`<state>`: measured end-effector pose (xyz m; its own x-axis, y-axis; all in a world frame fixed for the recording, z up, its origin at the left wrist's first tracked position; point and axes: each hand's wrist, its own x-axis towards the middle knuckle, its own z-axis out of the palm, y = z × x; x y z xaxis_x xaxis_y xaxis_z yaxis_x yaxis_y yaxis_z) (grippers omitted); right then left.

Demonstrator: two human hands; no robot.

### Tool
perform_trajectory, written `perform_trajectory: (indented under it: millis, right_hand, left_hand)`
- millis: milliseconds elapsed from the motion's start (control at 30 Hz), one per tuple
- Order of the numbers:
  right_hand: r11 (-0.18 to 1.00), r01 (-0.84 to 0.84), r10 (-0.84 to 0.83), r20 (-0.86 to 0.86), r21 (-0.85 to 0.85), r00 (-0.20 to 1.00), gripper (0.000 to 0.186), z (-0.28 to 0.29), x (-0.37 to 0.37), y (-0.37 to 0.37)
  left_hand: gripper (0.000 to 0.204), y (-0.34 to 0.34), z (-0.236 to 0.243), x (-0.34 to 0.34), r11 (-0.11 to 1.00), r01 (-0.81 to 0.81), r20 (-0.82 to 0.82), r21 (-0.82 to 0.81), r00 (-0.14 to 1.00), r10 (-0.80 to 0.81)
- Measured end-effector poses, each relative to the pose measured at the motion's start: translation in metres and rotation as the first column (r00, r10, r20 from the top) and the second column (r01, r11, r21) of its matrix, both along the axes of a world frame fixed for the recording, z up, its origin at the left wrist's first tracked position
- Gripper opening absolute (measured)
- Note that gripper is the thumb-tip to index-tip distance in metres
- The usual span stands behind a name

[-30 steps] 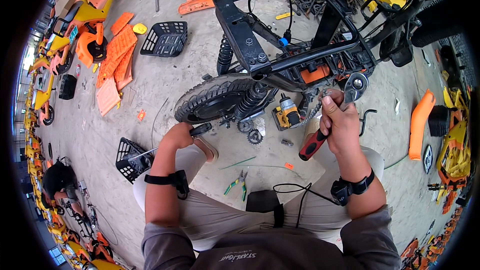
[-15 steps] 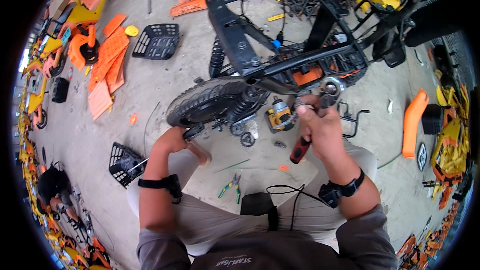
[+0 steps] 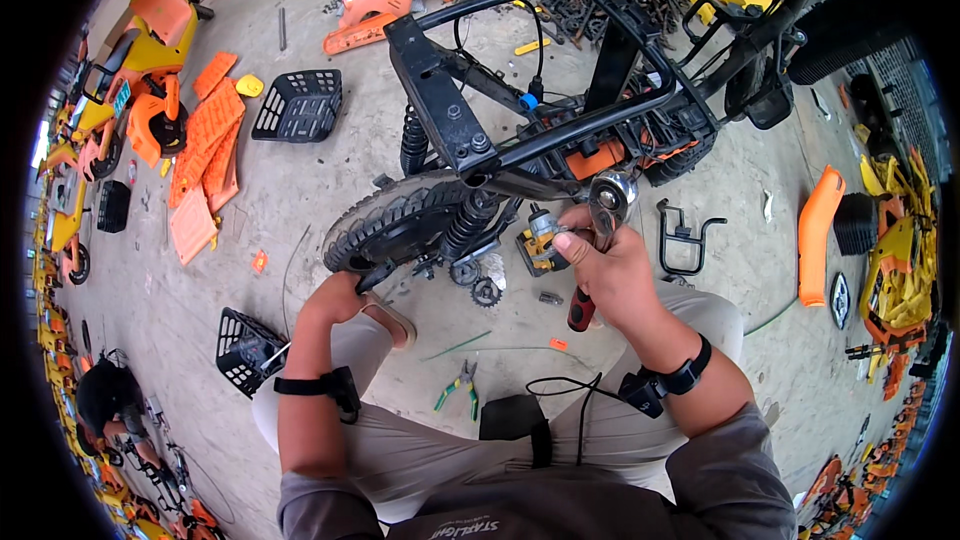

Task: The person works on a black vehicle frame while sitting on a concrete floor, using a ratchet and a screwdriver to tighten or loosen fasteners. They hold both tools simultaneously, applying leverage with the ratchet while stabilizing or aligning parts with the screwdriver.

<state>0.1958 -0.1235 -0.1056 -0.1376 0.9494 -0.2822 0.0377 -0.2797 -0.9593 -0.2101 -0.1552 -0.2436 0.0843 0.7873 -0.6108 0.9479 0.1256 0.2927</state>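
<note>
My right hand (image 3: 612, 265) is closed round a ratchet wrench (image 3: 612, 195) with a round metal head and a red and black handle. Its head points away from me, beside the black frame (image 3: 440, 90) of a stripped scooter. Partly behind this hand, a yellow cordless driver (image 3: 535, 252) stands on the floor. My left hand (image 3: 338, 297) is closed at the near edge of the rear wheel (image 3: 385, 225), against a dark part. Its fingers are mostly hidden, so what it grips is unclear. A toothed gear (image 3: 486, 291) lies between my hands.
Green-handled pliers (image 3: 460, 390) lie between my legs. Black baskets (image 3: 298, 105) and orange panels (image 3: 210, 140) are on the left. A black metal rack (image 3: 690, 240) and an orange cover (image 3: 820, 235) are on the right. Another person (image 3: 108, 400) crouches at the far left.
My right hand has moved left and slightly nearer with the ratchet wrench, now partly covering the driver. My left hand stays by the wheel, slightly lower. The whole view has shifted a little.
</note>
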Motion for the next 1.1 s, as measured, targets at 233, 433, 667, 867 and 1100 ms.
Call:
perform_trajectory:
  millis: [233,433,667,867,1100]
  right_hand:
    - [0.997,0.016,-0.011,-0.073,0.072,0.997,0.022,0.0,-0.014,-0.011]
    - [0.983,-0.153,0.143,0.099,0.103,0.985,0.021,-0.001,-0.025,-0.016]
    - [0.977,-0.172,0.172,0.01,0.124,0.985,0.019,-0.006,-0.052,-0.015]
    - [0.991,-0.13,0.131,-0.005,0.042,0.991,0.026,0.0,-0.066,-0.011]
    - [0.991,-0.125,0.13,-0.098,0.055,0.987,0.024,0.0,-0.068,-0.007]
  left_hand:
    - [0.019,0.012,0.077,0.045,0.978,-0.164,0.227,-0.13,0.955,0.19]
    - [0.017,-0.004,0.133,0.101,0.918,-0.393,0.709,0.046,0.66,0.247]
    - [0.034,0.0,0.168,0.144,0.878,-0.455,0.803,0.146,0.573,0.164]
    - [0.038,0.015,0.182,0.151,0.901,-0.356,0.72,0.248,0.69,0.074]
    - [0.025,0.025,0.168,0.146,0.892,-0.358,0.764,0.276,0.645,0.022]
